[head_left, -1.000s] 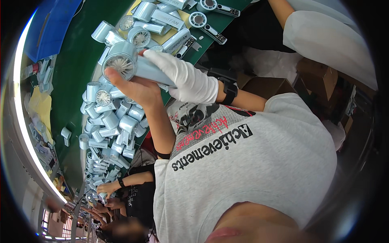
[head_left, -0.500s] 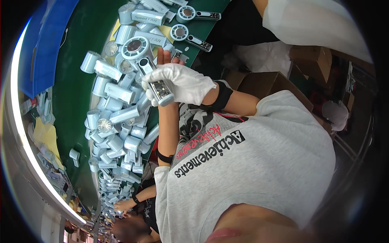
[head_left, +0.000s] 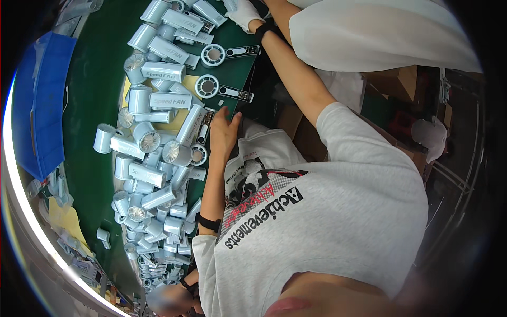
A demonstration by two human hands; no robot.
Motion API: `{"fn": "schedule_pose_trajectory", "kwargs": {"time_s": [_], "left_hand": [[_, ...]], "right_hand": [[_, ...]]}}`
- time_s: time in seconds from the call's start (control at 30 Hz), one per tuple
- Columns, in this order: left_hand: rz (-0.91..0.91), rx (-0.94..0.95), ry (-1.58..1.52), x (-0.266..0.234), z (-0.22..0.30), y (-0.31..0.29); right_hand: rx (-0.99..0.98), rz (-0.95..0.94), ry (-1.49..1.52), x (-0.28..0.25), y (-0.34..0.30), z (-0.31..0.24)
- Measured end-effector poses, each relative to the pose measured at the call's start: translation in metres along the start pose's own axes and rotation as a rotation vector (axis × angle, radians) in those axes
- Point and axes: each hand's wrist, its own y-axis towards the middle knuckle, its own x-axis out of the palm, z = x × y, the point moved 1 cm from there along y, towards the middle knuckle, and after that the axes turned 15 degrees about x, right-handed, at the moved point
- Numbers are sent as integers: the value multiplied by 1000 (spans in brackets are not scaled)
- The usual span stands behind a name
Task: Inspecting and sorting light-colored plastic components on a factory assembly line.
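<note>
Even light falls on the pale blue fans and grey shirt, a strip light glares white along the left rim, edges bow toward black corners, the far right is dim, and a co-worker's head is blurred.

1. The top edge crops the white-fabric-gloved right hand and the pale-blue thing at its fingers; I can't tell its grip.
2. A neighbour's bare arm beyond it is cut off too.
3. A co-worker's head, low down, is blurred.
4. The farthest pale-blue plastic fans look too small to tell apart.
</note>
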Motion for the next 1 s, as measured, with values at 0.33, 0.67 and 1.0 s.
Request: {"fn": "schedule_pose_trajectory", "kwargs": {"time_s": [0.33,0.67,1.0], "left_hand": [[56,-145,-526,-21,-3,-33],[350,106,-1436,-35,29,-80],[500,259,-1205,-72,65,-114]], "right_hand": [[43,-571,-399,-37,-243,-46],[96,-741,463,-126,-280,-125],[72,-1342,932,-85,-269,-211]]}}
